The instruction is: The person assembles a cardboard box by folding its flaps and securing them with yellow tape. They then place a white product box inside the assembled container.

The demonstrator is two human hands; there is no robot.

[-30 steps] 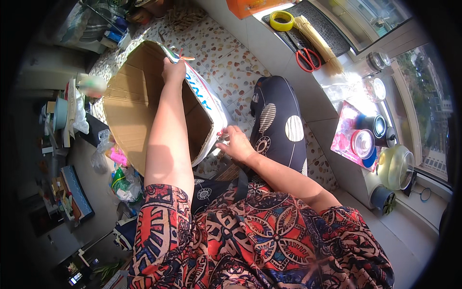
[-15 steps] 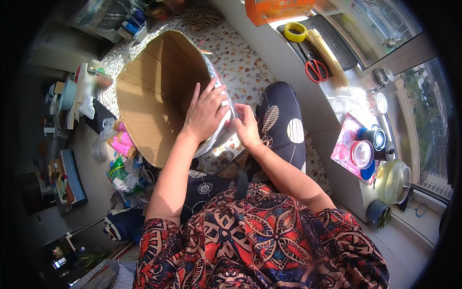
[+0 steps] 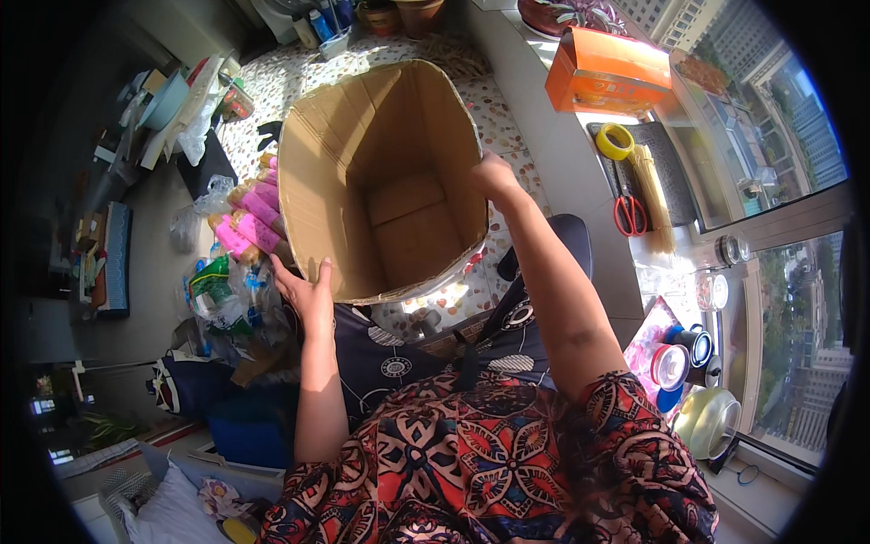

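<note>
Cardboard box (image 3: 385, 195) gapes before me, my left hand (image 3: 306, 292) gripping its near-left corner, my right hand (image 3: 497, 178) clasping its right edge.

Free room inside box (image 3: 317, 181), bundles (image 3: 258, 205) alongside

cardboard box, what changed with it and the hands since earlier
The cardboard box has turned: more of its inside shows, down to its bottom. The left hand went from the right rim to the near left corner; the right hand moved forward along the right rim. The scissors and yellow tape roll stayed put.
</note>
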